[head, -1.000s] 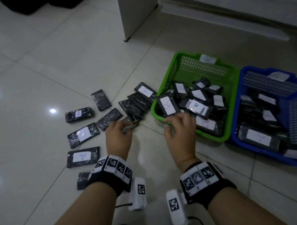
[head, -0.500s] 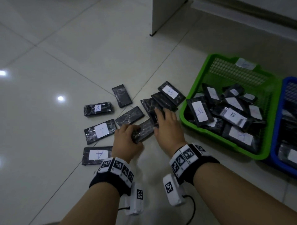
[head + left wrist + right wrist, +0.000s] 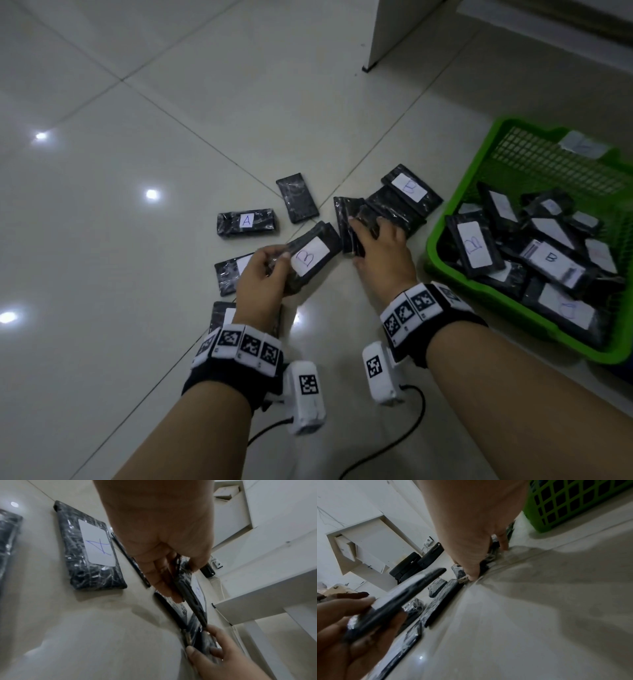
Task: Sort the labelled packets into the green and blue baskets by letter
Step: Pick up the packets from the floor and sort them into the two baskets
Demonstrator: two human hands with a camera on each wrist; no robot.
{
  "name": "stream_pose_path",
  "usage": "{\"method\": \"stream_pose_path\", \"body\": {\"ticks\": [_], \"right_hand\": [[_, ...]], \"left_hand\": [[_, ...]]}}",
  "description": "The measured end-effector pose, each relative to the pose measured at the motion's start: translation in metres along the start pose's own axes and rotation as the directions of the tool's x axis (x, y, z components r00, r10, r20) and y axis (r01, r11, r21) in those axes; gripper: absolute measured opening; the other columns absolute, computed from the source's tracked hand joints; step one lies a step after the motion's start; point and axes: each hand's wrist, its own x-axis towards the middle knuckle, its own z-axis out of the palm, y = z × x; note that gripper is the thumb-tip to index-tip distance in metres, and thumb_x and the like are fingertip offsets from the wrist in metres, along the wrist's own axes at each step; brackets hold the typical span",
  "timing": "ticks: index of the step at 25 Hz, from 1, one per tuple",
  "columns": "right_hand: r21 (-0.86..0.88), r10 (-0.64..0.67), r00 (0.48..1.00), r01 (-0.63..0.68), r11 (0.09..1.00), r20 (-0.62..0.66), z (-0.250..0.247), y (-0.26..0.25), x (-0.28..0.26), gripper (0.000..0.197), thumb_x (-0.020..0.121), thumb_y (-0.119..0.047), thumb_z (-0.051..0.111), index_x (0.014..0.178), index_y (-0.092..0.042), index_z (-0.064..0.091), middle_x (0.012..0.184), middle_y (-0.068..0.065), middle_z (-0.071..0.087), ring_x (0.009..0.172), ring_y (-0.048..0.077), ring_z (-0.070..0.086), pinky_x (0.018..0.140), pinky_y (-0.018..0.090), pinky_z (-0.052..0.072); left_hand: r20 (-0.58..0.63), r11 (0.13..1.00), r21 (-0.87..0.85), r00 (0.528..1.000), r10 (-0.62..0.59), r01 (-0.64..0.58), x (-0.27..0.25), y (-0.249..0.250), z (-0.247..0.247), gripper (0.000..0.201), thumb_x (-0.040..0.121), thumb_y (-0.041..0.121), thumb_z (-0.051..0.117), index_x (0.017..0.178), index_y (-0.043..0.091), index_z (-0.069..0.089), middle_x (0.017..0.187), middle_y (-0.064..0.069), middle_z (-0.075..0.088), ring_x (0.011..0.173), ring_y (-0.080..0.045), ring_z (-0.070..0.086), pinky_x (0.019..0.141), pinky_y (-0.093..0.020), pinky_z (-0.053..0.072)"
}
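A pale, glossy tiled floor [image 3: 144, 308] fills most of the head view, with a white cabinet panel [image 3: 404, 27] standing on it at the top. At the right edge sits a green plastic lattice basket [image 3: 448, 219], heaped with black plastic-wrapped packets carrying white paper labels; two of them near its left side read B [image 3: 474, 245] and [image 3: 549, 257]. The blue basket does not show clearly in these views.

Left of the basket, more black wrapped packets lie loose on the floor: one labelled A [image 3: 246, 221], one unlabelled side up [image 3: 297, 198], one labelled B [image 3: 410, 187] at the top of an overlapping pile [image 3: 387, 209], and two partly hidden behind the left forearm.

The left hand [image 3: 260, 281] holds a black packet with a white label marked B [image 3: 308, 257] lifted off the floor, thumb on top and fingers curled beneath it; the left wrist view shows this grip edge-on [image 3: 188, 588], beside a floor packet labelled A [image 3: 92, 547].

The right hand [image 3: 380, 253] reaches down onto the overlapping pile, fingers curled over the edge of a dark packet [image 3: 349, 226] there, thumb near the floor. In the right wrist view its fingertips [image 3: 472, 574] press at the pile's edge against the tiles.

Both wrists wear black bands with square-patterned white tags [image 3: 414, 308].
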Motion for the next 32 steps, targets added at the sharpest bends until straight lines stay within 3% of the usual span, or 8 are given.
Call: {"method": "stream_pose_path", "body": {"ticks": [4, 7, 11, 15, 18, 24, 27, 32], "right_hand": [[-0.133, -0.044, 0.997, 0.035, 0.99, -0.066, -0.003, 0.003, -0.011, 0.049, 0.082, 0.003, 0.051, 0.123, -0.022, 0.04, 0.131, 0.016, 0.033, 0.117, 0.037, 0.038, 0.088, 0.041, 0.044], [0.156, -0.01, 0.978, 0.043, 0.987, -0.207, -0.01, 0.007, -0.018, 0.037, 0.086, -0.001, 0.049, 0.118, -0.018, 0.045, 0.108, 0.005, 0.054, 0.097, 0.026, 0.053, 0.076, 0.034, 0.046], [0.694, 0.248, 0.947, -0.038, 0.719, -0.206, -0.032, 0.008, -0.03, 0.03, 0.091, -0.008, 0.051, 0.119, -0.017, 0.053, 0.087, -0.005, 0.059, 0.082, 0.016, 0.058, 0.07, 0.027, 0.045], [0.841, 0.253, 0.948, 0.028, 0.54, -0.195, -0.057, 0.024, -0.045, 0.031, 0.092, -0.011, 0.053, 0.12, -0.023, 0.058, 0.085, -0.007, 0.063, 0.074, 0.016, 0.063, 0.064, 0.037, 0.059], [0.891, 0.319, 0.913, 0.092, 0.445, -0.253, -0.078, 0.049, -0.054, 0.032, 0.092, -0.01, 0.055, 0.118, -0.029, 0.055, 0.091, -0.006, 0.063, 0.071, 0.011, 0.064, 0.054, 0.027, 0.056], [0.791, 0.538, 0.718, 0.029, 0.611, -0.442, -0.119, 0.13, -0.051, 0.033, 0.083, -0.009, 0.061, 0.112, -0.022, 0.05, 0.088, -0.013, 0.055, 0.079, 0.014, 0.06, 0.063, 0.024, 0.05], [0.708, 0.525, 0.739, -0.093, 0.7, -0.423, -0.122, 0.165, -0.038, 0.026, 0.082, -0.013, 0.063, 0.105, -0.021, 0.053, 0.102, 0.001, 0.062, 0.086, 0.021, 0.062, 0.071, 0.035, 0.054], [0.55, 0.456, 0.771, -0.167, 0.818, -0.444, -0.117, 0.18, -0.03, 0.02, 0.086, -0.012, 0.064, 0.105, -0.013, 0.067, 0.121, 0.013, 0.05, 0.095, 0.015, 0.052, 0.079, 0.005, 0.03]], "left_hand": [[0.084, 0.977, -0.215, 0.996, 0.01, 0.008, -0.006, 0.013, 0.009, 0.02, 0.095, 0.015, 0.053, 0.112, 0.011, 0.044, 0.102, -0.019, 0.067, 0.078, -0.039, 0.07, 0.064, -0.044, 0.06], [0.031, 0.962, -0.269, 0.998, 0.045, -0.035, -0.007, 0.013, 0.015, 0.022, 0.093, 0.011, 0.056, 0.113, 0.01, 0.044, 0.112, -0.019, 0.061, 0.087, -0.033, 0.069, 0.066, -0.041, 0.06], [-0.025, 0.955, -0.275, 0.994, 0.107, -0.109, -0.009, 0.015, 0.03, 0.023, 0.089, 0.002, 0.058, 0.109, 0.008, 0.049, 0.115, -0.015, 0.059, 0.094, -0.02, 0.065, 0.068, -0.031, 0.059], [0.028, 0.945, -0.31, 0.992, 0.12, -0.106, -0.017, 0.029, 0.055, 0.026, 0.088, -0.001, 0.054, 0.109, 0.014, 0.047, 0.116, -0.017, 0.059, 0.086, -0.021, 0.064, 0.071, -0.037, 0.058], [0.068, 0.926, -0.359, 0.987, 0.147, -0.114, -0.025, 0.042, 0.085, 0.031, 0.087, -0.001, 0.057, 0.11, 0.015, 0.043, 0.111, -0.013, 0.065, 0.089, -0.024, 0.067, 0.07, -0.038, 0.059], [0.181, 0.921, -0.382, 0.971, 0.158, -0.078, -0.044, 0.054, 0.16, 0.037, 0.086, -0.003, 0.061, 0.109, 0.011, 0.035, 0.097, -0.016, 0.062, 0.083, -0.023, 0.069, 0.068, -0.037, 0.06], [0.236, 0.946, -0.312, 0.958, 0.165, -0.087, -0.048, 0.054, 0.193, 0.039, 0.082, -0.002, 0.067, 0.105, 0.012, 0.038, 0.104, -0.019, 0.059, 0.09, -0.024, 0.067, 0.07, -0.036, 0.06], [0.212, 0.965, 0.031, 0.945, 0.249, -0.261, -0.04, 0.054, 0.214, 0.03, 0.076, 0.016, 0.077, 0.094, 0.019, 0.054, 0.089, 0.001, 0.066, 0.076, -0.004, 0.064, 0.07, -0.02, 0.055]]}}
